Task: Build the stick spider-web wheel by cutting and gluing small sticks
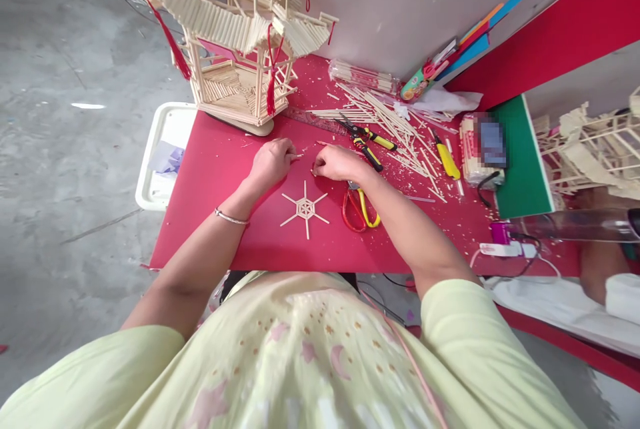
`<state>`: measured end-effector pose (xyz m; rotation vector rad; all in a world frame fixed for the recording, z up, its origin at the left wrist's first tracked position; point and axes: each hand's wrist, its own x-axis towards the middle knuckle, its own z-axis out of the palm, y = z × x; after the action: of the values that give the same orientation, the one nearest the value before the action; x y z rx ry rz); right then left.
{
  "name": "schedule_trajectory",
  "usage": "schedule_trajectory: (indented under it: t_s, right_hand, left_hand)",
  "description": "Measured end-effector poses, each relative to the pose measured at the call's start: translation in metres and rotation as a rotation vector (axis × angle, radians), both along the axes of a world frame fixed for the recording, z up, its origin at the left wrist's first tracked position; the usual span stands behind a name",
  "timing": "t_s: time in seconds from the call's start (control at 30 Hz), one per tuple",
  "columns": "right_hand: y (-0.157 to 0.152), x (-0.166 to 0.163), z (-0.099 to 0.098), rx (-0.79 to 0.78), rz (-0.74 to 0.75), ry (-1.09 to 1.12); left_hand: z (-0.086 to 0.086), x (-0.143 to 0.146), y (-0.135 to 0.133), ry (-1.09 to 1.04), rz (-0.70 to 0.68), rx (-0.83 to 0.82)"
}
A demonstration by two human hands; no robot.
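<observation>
My left hand (274,161) is closed, with the pale end of a short wooden stick (297,157) poking out between thumb and fingers. A little to its right, my right hand (336,163) is closed in a pinch; what its fingertips hold is too small to make out. The two hands are apart. Just below them on the red table lies a flat six-armed stick figure (305,209), like a snowflake with a small hexagon at its middle. Red-and-yellow-handled scissors or cutters (361,210) lie under my right forearm, partly hidden.
A stick-built pavilion (235,82) with red tassels stands at the back left. Loose sticks (390,122), black-and-yellow pliers (370,142), a ruler (320,122) and a yellow utility knife (447,158) lie behind my right hand. A green divider (525,162) and power strip (507,250) are at right.
</observation>
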<state>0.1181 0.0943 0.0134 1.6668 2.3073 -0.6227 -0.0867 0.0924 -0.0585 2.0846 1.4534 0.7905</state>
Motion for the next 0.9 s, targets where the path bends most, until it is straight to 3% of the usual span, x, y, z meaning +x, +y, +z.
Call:
schedule_trajectory:
  t_s: [0.17, 0.37, 0.47, 0.6, 0.67, 0.73, 0.83, 0.9]
  right_hand:
    - [0.001, 0.001, 0.003, 0.208, -0.067, 0.218]
    - [-0.004, -0.001, 0.003, 0.083, 0.028, 0.21]
    - [-0.004, 0.006, 0.01, 0.09, 0.013, 0.301]
    - [-0.005, 0.028, 0.025, 0.216, -0.094, 0.43]
    - [-0.009, 0.036, 0.028, 0.252, -0.15, 0.435]
    - [-0.02, 0.036, 0.026, 0.281, -0.212, 0.483]
    - [-0.046, 0.023, 0.015, 0.316, -0.328, 0.674]
    - [-0.066, 0.009, 0.006, 0.307, -0.419, 0.77]
  left_hand:
    - [0.002, 0.004, 0.0, -0.253, -0.104, -0.174]
    - [0.005, 0.011, -0.005, -0.485, -0.121, -0.338]
    - [0.013, 0.01, -0.008, -0.424, -0.062, -0.272]
    - [0.021, 0.008, -0.009, -0.302, 0.068, -0.009]
    - [0.022, 0.009, -0.01, -0.322, 0.075, 0.04]
    - [0.023, 0.012, -0.012, -0.409, 0.03, -0.059]
    - [0.026, 0.021, -0.022, -0.627, -0.097, -0.331]
    - [0.029, 0.029, -0.031, -0.767, -0.126, -0.373]
